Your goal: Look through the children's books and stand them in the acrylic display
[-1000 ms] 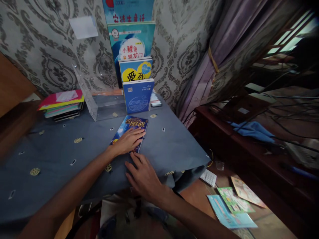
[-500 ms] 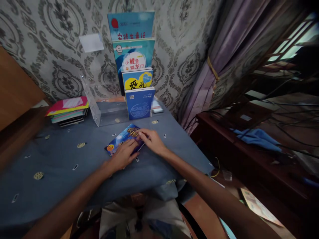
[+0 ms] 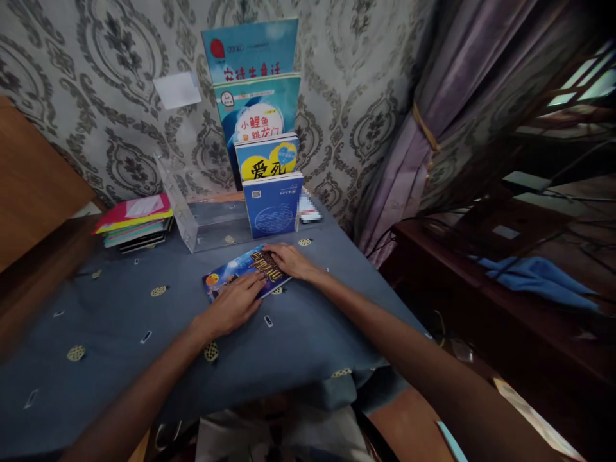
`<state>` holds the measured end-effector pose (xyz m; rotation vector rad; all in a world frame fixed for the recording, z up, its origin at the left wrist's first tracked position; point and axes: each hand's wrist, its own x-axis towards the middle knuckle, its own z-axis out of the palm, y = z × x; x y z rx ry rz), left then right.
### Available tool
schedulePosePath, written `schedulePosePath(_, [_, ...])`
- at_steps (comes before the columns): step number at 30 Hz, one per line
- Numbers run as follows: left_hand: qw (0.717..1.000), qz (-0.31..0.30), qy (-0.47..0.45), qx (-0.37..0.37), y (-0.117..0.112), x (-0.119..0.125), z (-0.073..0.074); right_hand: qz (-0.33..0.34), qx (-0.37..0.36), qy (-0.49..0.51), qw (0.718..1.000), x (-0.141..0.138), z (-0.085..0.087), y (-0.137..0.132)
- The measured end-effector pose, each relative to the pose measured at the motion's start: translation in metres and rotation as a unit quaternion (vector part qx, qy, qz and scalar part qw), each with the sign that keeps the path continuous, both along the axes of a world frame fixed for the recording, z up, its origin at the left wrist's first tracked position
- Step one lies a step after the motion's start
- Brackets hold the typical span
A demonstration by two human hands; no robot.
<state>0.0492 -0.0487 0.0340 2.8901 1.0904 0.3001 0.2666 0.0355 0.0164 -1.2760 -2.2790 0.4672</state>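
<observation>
A small book [image 3: 240, 266] with a dark blue, illustrated cover and gold lettering lies at a slant on the table. My left hand [image 3: 235, 303] rests along its near edge, fingers stretched flat over the cover. At the book's right end, my right hand [image 3: 290, 262] has its fingers bent together over the far corner; its thumb is hard to see. Just behind stands a clear plastic rack [image 3: 214, 234]. In its right part are stepped books: a blue book [image 3: 272, 208] in front, a yellow and blue book [image 3: 267, 160], a teal book [image 3: 260, 106] and a taller blue book [image 3: 257, 48].
A stack of folders and books [image 3: 135, 221] sits at the back left. A white card [image 3: 177, 90] shows above the rack's left side. Patterned cloth covers the table [image 3: 158, 366]. To the right are a tied purple curtain [image 3: 409, 147] and a dark cabinet [image 3: 443, 269] with cables and blue cloth.
The book has turned clockwise to lie flatter, baring more of its gold title. My right hand has shifted to its far right corner; my left hand stays on the near edge.
</observation>
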Motion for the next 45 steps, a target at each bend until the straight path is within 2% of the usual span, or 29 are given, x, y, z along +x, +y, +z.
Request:
schedulePosePath(5, [0.994,0.084,0.024,0.06,-0.007,0.027,0.005,0.019,-0.009,0.076,0.997,0.013,-0.006,0.005])
schedulePosePath(10, [0.989,0.103,0.06,0.084,-0.009,0.04,0.007,0.035,-0.068,0.212,0.974,0.027,-0.016,0.0])
schedulePosePath(14, [0.988,0.107,0.076,0.078,-0.008,0.04,0.01,0.036,-0.116,0.275,0.954,0.032,-0.016,-0.004])
schedulePosePath(22, [0.988,0.124,0.063,0.061,-0.005,0.041,0.018,0.045,-0.163,0.303,0.938,0.034,-0.01,-0.005])
schedulePosePath(31, [0.988,0.121,0.068,0.072,-0.009,0.043,0.014,0.044,-0.188,0.306,0.932,0.035,-0.006,-0.008])
schedulePosePath(36, [0.991,0.111,0.04,0.057,-0.01,0.034,0.009,0.062,-0.147,0.257,0.953,0.033,0.0,-0.016])
schedulePosePath(41, [0.997,0.056,-0.049,0.003,0.005,0.003,0.009,0.076,-0.033,0.13,0.988,0.031,0.007,-0.024])
schedulePosePath(45, [0.993,0.113,-0.04,0.002,0.008,-0.019,0.013,0.099,0.036,0.061,0.993,0.027,0.005,-0.023])
